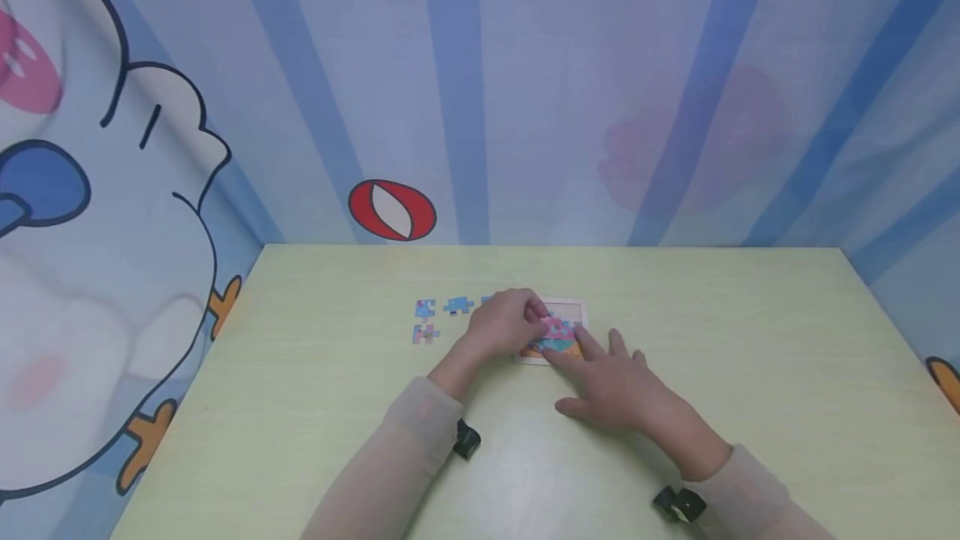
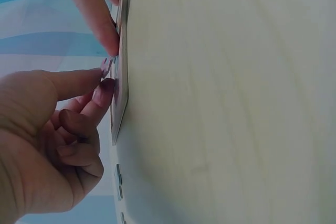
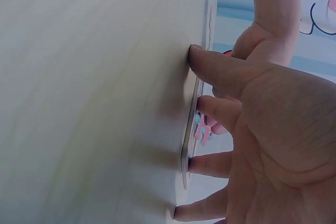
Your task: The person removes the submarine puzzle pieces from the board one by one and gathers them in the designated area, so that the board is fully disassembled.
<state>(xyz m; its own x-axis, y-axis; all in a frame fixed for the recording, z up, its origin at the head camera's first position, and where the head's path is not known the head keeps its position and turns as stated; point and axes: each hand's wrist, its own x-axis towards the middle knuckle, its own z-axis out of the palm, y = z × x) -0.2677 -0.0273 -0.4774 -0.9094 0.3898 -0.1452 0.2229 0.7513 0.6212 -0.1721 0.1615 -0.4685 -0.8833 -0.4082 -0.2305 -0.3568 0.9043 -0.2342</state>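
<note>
A small jigsaw puzzle in a pale frame lies on the table, its lower part filled with a colourful picture. My left hand pinches a pink puzzle piece between thumb and fingertip, tilted over the frame. In the left wrist view the left hand shows its other fingers curled and that piece edge-on. My right hand is spread, with fingertips resting on the frame's right and lower part. Its thumb touches the tabletop in the right wrist view.
Loose puzzle pieces lie left of the frame: a blue one, another blue one and a pink one. A further blue piece is partly hidden behind the left hand. A patterned cloth hangs behind the pale table.
</note>
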